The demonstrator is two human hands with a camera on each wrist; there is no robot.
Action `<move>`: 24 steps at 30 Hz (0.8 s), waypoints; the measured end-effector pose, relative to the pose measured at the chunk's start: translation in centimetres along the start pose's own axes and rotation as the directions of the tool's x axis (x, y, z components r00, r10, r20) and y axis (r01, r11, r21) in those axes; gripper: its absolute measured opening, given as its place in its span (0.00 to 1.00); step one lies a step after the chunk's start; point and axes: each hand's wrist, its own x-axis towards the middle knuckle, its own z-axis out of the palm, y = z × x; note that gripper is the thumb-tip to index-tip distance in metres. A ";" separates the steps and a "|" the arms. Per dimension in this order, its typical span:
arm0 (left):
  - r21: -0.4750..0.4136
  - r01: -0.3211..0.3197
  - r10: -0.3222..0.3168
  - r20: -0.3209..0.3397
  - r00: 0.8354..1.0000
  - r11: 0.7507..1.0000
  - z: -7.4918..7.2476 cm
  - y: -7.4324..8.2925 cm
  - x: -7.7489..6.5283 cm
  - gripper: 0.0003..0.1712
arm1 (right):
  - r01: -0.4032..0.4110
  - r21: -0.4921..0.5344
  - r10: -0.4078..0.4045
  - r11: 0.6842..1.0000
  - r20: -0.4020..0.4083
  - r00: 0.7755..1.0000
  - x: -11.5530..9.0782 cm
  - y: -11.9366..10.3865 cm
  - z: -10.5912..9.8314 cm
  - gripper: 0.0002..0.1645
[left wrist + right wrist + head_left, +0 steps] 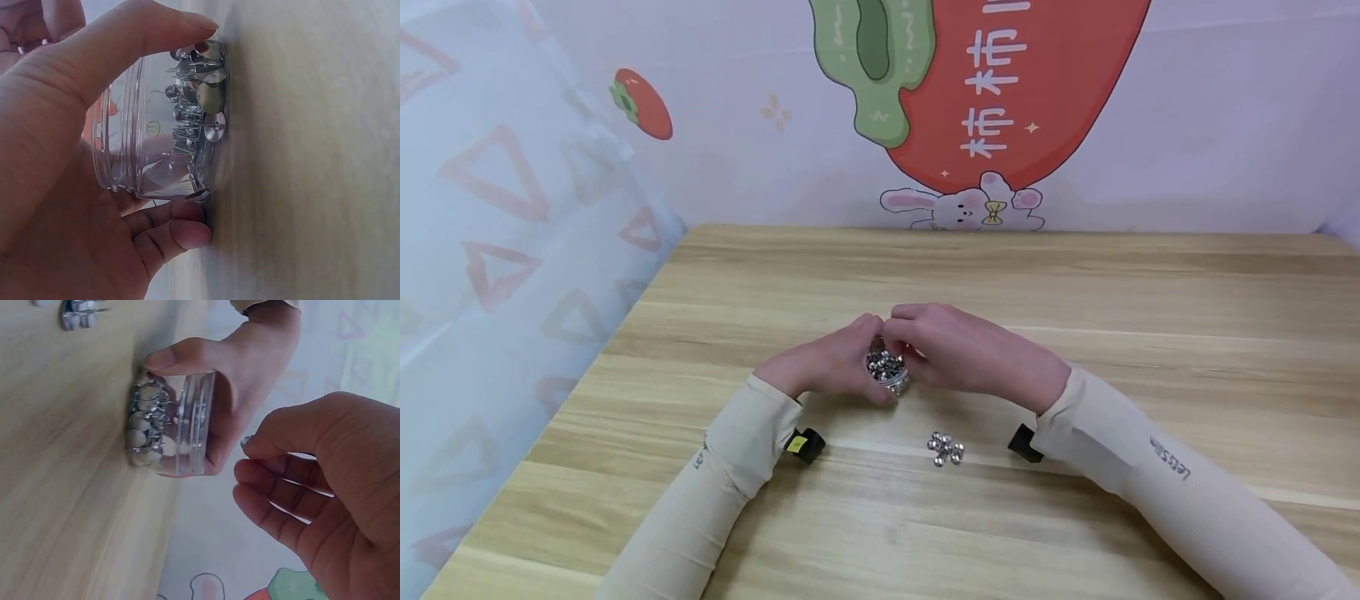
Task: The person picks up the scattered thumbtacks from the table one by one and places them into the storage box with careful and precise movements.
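Observation:
My left hand (841,358) grips a small clear round jar (898,384) from the side, with the thumb and fingers around its wall. The jar stands upright on the table without a lid on its threaded mouth. Silver thumbtacks (145,419) lie in its lower part. My right hand (962,348) is just over the mouth, its fingertips drawn together. A small silver thumbtack (245,442) shows at its thumb and fingertip, mostly hidden. On the table nearer to me lies a small cluster of thumbtacks (944,448).
The wooden table (1112,308) reaches back to a printed cloth (737,167) and left to another hanging cloth (512,275). A black wrist device sits under each sleeve, close to the tabletop.

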 end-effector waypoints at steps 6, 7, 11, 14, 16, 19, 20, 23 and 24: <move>0.001 0.004 -0.004 0.006 1.000 1.000 0.0 0.1 -0.1 0.48 | 0.025 -0.029 -0.027 0.999 -0.064 0.998 0.0 0.4 0.4 0.15; 0.008 0.010 -0.010 0.005 1.000 1.000 0.0 0.1 -0.1 0.48 | 0.028 -0.046 -0.032 0.999 -0.076 0.997 0.0 0.5 0.4 0.23; 0.028 0.029 -0.029 -0.005 1.000 0.999 0.0 0.4 -0.1 0.48 | -0.017 -0.106 0.008 0.994 -0.082 0.997 -0.1 0.8 0.4 0.56; 0.033 0.034 -0.034 -0.004 0.999 0.999 -0.1 0.5 -0.1 0.44 | -0.057 -0.120 0.050 0.991 -0.065 0.997 -0.2 0.8 0.2 0.64; 0.036 0.031 -0.031 -0.005 1.000 0.999 -0.1 0.5 -0.1 0.44 | -0.062 -0.124 0.056 0.990 -0.056 0.997 -0.2 0.8 0.0 0.65; 0.045 0.034 -0.034 -0.004 0.999 0.998 -0.1 0.4 -0.1 0.44 | -0.055 -0.132 0.049 0.990 -0.048 0.998 -0.2 0.7 -0.1 0.65; 0.049 0.036 -0.036 -0.003 0.999 0.998 -0.1 0.4 -0.1 0.44 | -0.052 -0.135 0.047 0.990 -0.044 0.998 -0.2 0.7 -0.1 0.65; 0.047 0.035 -0.036 0.001 0.999 0.998 -0.1 0.3 0.0 0.45 | -0.048 -0.138 0.044 0.989 -0.036 0.998 -0.3 0.6 -0.1 0.65; 0.047 0.035 -0.036 0.003 0.999 0.998 0.0 0.3 0.0 0.45 | -0.048 -0.137 0.043 0.989 -0.035 0.998 -0.4 0.6 -0.1 0.65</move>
